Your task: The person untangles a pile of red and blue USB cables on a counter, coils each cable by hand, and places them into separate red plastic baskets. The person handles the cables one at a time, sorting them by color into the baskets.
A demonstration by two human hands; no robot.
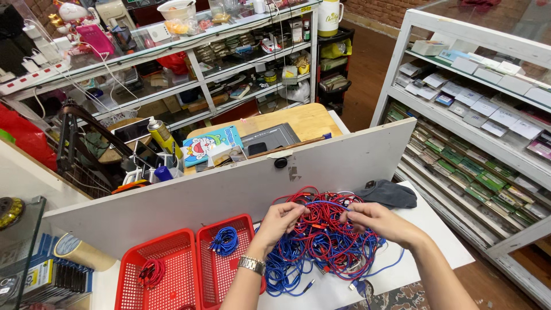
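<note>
Cables: red-blue tangle heaped mid-tabletop, directly under both hands. Left hand and right hand each pinch strands atop heap, equally near. Red baskets toward left edge.

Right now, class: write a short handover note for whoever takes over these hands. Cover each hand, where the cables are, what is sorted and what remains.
Left hand and right hand: both pinch cables atop the tangled red and blue cable pile on the white table.
Done: one red coil lies in the left red basket, one blue coil in the right red basket.
Left: most of the pile is unsorted.
</note>
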